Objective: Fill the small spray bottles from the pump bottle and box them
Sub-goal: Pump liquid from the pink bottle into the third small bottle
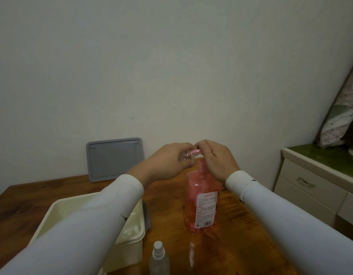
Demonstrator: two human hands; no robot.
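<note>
1. The pink pump bottle (201,203) is standing upright on the wooden surface (241,235), right of its middle, with its white label facing the camera.
2. The right hand (217,159) is sitting on top of the pump head (195,151), its fingers curling down over it.
3. The left hand (167,161) is gripping a small clear spray bottle (186,156) and is holding it right at the pump spout, above the surface.
4. A second small spray bottle (159,259), capped, is standing upright near the front edge of the surface, just left of the pump bottle's reflection.
5. A cream box (132,241) is sitting open toward the surface's left front, partly under the left sleeve (88,225).
6. A grey lid (114,158) is leaning against the wall at the back edge of the surface.
</note>
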